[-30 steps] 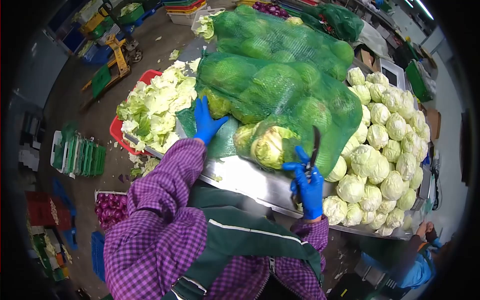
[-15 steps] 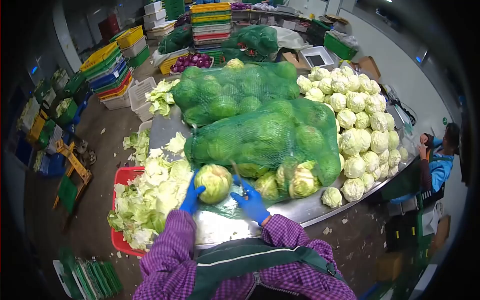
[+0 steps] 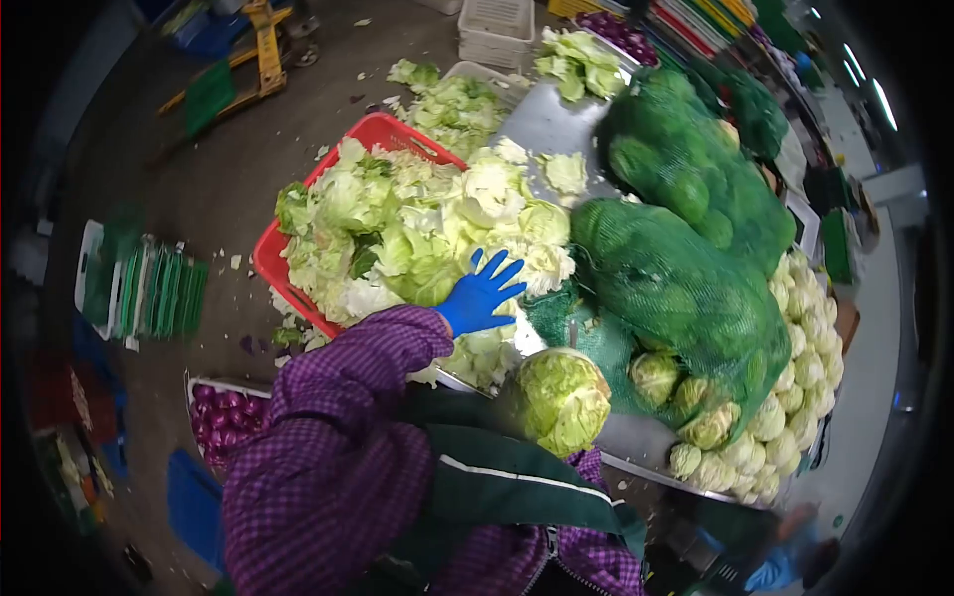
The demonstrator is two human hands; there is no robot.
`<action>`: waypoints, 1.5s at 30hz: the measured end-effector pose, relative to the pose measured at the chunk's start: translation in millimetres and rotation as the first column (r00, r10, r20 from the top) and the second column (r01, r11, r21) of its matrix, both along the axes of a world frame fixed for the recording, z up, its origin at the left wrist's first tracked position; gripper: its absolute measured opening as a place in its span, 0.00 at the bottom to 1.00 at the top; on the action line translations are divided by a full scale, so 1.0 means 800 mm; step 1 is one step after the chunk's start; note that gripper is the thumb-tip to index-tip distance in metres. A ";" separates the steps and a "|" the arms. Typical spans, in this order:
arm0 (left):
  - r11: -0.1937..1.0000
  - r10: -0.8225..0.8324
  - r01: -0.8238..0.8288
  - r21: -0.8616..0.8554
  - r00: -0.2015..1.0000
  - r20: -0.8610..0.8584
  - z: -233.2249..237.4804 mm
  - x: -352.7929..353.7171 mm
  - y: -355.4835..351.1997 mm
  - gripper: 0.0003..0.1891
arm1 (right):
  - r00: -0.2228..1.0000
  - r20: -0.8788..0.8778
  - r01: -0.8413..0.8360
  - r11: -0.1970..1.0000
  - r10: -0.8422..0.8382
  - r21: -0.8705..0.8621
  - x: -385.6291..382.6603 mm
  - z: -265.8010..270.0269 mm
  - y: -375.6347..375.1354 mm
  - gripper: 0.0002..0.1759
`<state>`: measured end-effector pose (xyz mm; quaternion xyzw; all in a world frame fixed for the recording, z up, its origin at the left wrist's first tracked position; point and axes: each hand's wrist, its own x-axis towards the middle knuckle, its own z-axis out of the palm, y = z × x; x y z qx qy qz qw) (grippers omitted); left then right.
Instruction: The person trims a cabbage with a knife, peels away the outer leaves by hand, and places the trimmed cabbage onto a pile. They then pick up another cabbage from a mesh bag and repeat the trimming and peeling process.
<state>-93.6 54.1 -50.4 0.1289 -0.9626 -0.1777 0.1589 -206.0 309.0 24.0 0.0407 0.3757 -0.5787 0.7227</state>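
My left hand (image 3: 484,293), in a blue glove, is open with its fingers spread over the pile of loose pale cabbage leaves (image 3: 427,253). A trimmed-looking round cabbage (image 3: 563,400), green with torn outer leaves, is close to my body at the table's front edge. Behind that cabbage my right hand is hidden; only a bit of the checked sleeve (image 3: 588,464) shows below it. A thin upright strip (image 3: 573,334) sticks up just above the cabbage, too small to name. Beyond lies a green mesh sack (image 3: 686,288) of cabbages, with several heads at its open mouth.
A red basket (image 3: 270,260) heaped with leaves stands at the table's left. Another mesh sack (image 3: 696,169) lies farther back. Many peeled pale cabbages (image 3: 785,397) are stacked at the right, near a blurred person (image 3: 785,561). A crate holds purple onions (image 3: 227,422).
My view has turned to the left. My left hand has let go of the cabbage, moved over the leaves and spread its fingers. The cabbage is now nearer my body, covering my right hand.
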 end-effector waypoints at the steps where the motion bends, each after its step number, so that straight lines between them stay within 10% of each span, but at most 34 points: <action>1: 0.998 0.056 -0.058 0.038 0.998 0.038 -0.004 -0.006 -0.006 0.32 | 1.000 -0.001 -0.027 1.000 0.027 0.001 0.000 0.001 -0.011 0.32; 11: 0.776 0.624 -0.605 -0.177 0.777 0.083 -0.074 0.127 -0.204 0.31 | 0.979 0.029 -0.202 0.979 0.203 -0.031 -0.001 -0.006 -0.088 0.29; 14: 0.572 0.820 -0.777 0.263 0.548 -0.166 -0.053 0.169 -0.186 0.24 | 0.974 0.038 -0.223 0.975 0.223 -0.016 -0.008 0.002 -0.082 0.29; 18: 0.690 0.722 -0.650 0.319 0.650 -0.237 0.002 0.176 -0.101 0.25 | 0.968 0.026 -0.251 0.968 0.252 -0.005 -0.020 0.012 -0.082 0.28; 19: 0.670 0.696 -0.497 0.551 0.680 -0.233 0.030 0.166 -0.079 0.29 | 0.970 0.007 -0.242 0.970 0.242 -0.011 -0.025 0.017 -0.084 0.27; 24: 0.358 0.298 0.190 0.914 0.905 -0.305 0.138 0.108 0.002 0.57 | 0.929 -0.251 -0.271 0.962 0.271 0.036 -0.058 0.027 -0.118 0.28; 26: 0.843 0.054 0.013 0.538 0.993 -0.108 0.130 0.098 0.014 0.58 | 0.776 -0.342 -0.459 0.847 0.530 0.268 -0.055 0.006 -0.158 0.34; 29: 0.621 0.335 -0.076 0.780 0.926 -0.176 0.038 0.115 0.007 0.47 | 0.701 -0.573 -0.380 0.902 0.425 0.204 -0.028 -0.041 -0.196 0.31; 31: 0.176 0.654 -0.121 0.977 0.756 -0.025 0.035 0.119 0.008 0.41 | 0.716 -0.595 -0.359 0.924 0.364 0.133 -0.018 -0.007 -0.207 0.32; 34: 0.202 0.741 -0.257 0.945 0.671 0.024 0.030 0.124 -0.003 0.38 | 0.664 -0.670 -0.385 0.920 0.332 0.073 -0.009 -0.020 -0.205 0.40; 36: 0.307 0.747 -0.229 0.924 0.659 -0.086 0.034 0.118 0.002 0.44 | 0.208 -0.972 -0.333 0.942 0.111 0.037 0.001 -0.038 -0.196 0.42; 38: 0.715 0.475 -0.279 0.642 0.867 -0.152 0.046 0.131 0.014 0.50 | -0.002 -0.992 -0.308 0.944 0.128 0.122 0.004 -0.060 -0.192 0.44; 40: 0.677 0.460 -0.255 0.690 0.879 -0.127 0.033 0.141 0.008 0.54 | 0.090 -0.985 -0.303 0.938 -0.148 -0.169 0.006 -0.063 -0.166 0.40; 42: 0.565 0.548 -0.262 0.782 0.828 -0.119 0.035 0.138 0.010 0.50 | 0.361 -0.930 -0.316 0.947 0.068 -0.054 0.004 -0.035 -0.147 0.35; 45: 0.306 0.666 -0.236 0.923 0.745 -0.030 0.052 0.137 0.011 0.45 | -0.008 -1.000 -0.301 0.954 0.008 0.010 0.008 -0.050 -0.120 0.29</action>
